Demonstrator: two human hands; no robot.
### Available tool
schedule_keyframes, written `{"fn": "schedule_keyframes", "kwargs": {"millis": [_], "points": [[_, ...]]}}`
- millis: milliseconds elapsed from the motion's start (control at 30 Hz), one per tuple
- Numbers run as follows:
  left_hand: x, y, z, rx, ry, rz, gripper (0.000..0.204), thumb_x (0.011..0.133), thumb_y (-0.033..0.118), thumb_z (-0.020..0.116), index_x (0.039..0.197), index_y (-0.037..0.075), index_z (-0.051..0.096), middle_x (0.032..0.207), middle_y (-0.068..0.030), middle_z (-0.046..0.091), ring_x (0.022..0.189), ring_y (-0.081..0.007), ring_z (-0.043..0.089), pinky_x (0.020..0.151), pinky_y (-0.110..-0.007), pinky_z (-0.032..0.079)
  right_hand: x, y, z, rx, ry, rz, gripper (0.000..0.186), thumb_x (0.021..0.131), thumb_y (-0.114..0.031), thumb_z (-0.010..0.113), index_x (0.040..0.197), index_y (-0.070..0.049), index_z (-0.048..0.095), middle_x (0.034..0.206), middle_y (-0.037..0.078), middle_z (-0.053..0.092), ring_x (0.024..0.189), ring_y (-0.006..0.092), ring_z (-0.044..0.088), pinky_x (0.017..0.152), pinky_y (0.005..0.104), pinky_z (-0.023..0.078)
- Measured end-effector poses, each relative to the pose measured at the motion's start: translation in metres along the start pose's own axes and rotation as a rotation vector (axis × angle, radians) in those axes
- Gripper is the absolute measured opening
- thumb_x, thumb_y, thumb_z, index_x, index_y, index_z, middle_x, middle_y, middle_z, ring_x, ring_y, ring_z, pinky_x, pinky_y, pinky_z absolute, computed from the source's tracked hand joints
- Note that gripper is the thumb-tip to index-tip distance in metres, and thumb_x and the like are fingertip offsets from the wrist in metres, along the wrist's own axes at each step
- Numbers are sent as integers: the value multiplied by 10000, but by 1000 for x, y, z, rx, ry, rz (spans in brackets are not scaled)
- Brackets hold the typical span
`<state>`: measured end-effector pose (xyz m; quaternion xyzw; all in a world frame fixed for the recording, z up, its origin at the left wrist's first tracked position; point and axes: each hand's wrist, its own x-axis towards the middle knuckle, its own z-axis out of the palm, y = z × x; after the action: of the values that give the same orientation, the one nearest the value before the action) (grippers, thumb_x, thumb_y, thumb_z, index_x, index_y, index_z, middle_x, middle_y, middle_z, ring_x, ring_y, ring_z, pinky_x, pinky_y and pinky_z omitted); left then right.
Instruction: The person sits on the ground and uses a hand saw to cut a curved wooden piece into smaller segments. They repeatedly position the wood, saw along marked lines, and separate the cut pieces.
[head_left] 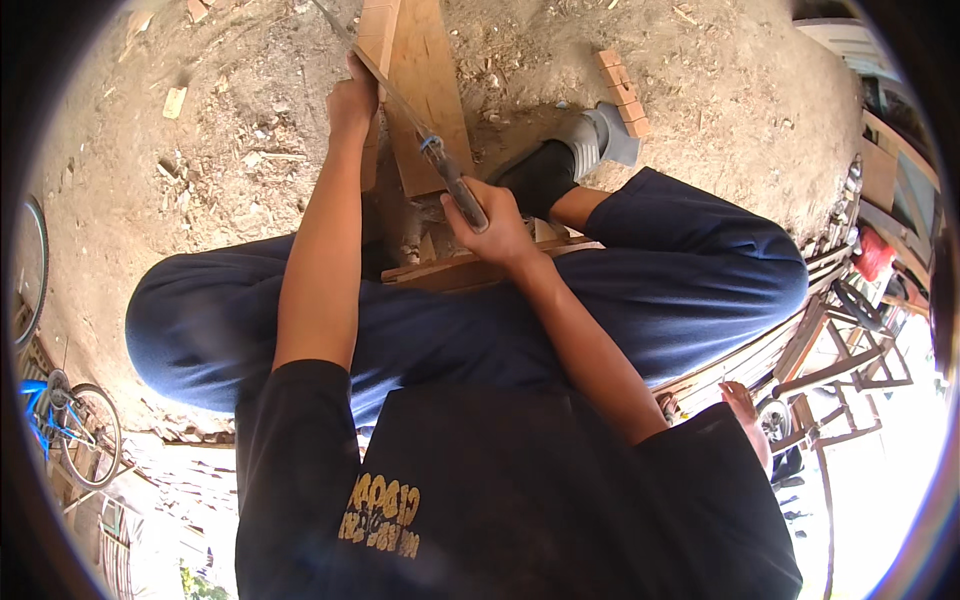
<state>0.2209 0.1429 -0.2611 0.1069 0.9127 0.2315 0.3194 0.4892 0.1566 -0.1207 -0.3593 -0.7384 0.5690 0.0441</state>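
Note:
My right hand [492,222] is closed round the dark handle of a long thin-bladed tool [395,95]. A blue band circles the base of its blade, which slants up and left past my left fingers. Seen nearly edge-on, it does not show whether it is a saw or a knife. With its fingers closed, my left hand [353,103] grips a narrow wooden strip [377,28] marked by lines across its face. Beside that strip, a wider wooden board [425,85] slopes away from me; the blade crosses over its left part.
A notched wooden block [624,93] lies by my right foot in a grey sandal [590,138]. Wood chips [265,155] litter the dirt ground. Low wood [455,272] lies between my legs. A blue bicycle [75,430] stands left; wooden frames [840,370] and another person's hand [738,398] are at right.

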Motion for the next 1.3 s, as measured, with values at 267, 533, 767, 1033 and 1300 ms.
{"fn": "schedule_keyframes", "kwargs": {"millis": [267, 533, 767, 1033, 1300], "points": [[11, 2, 6, -5, 12, 86, 1026, 991, 700, 111, 1112, -141, 686, 1145, -409, 630, 1201, -531, 568, 1075, -520, 410, 13, 8, -6, -47, 12, -92, 205, 924, -165, 664, 813, -12, 587, 644, 175, 542, 583, 339, 506, 589, 400, 467], [6, 0, 5, -11, 46, 33, 1047, 987, 709, 104, 1122, -158, 676, 1149, -410, 628, 1219, -531, 559, 1091, -508, 403, 47, -20, 4, 100, 13, -61, 175, 940, -161, 657, 864, -10, 613, 620, 122, 500, 564, 154, 473, 576, 355, 453], [-4, 11, -6, -100, 6, 0, 1064, 977, 731, 114, 1104, -157, 686, 1149, -404, 634, 1240, -521, 550, 1095, -505, 400, 6, 4, -5, 52, -1, -39, 156, 928, -144, 680, 894, 1, 634, 632, 75, 506, 606, 94, 457, 572, 325, 443], [0, 14, -3, -88, 41, -2, 1045, 989, 707, 99, 1083, -145, 696, 1129, -405, 638, 1201, -519, 574, 1067, -503, 420, 25, -4, 1, 12, -2, -49, 218, 928, -184, 634, 813, -2, 597, 690, 217, 601, 654, 451, 565, 621, 423, 492], [0, 9, 0, -36, 44, 56, 1057, 987, 699, 82, 1074, -163, 688, 1089, -404, 650, 1165, -525, 594, 1053, -515, 426, 45, -18, 7, 32, 42, -110, 220, 929, -141, 664, 793, -5, 557, 596, 126, 471, 549, 163, 419, 550, 355, 428]]}}
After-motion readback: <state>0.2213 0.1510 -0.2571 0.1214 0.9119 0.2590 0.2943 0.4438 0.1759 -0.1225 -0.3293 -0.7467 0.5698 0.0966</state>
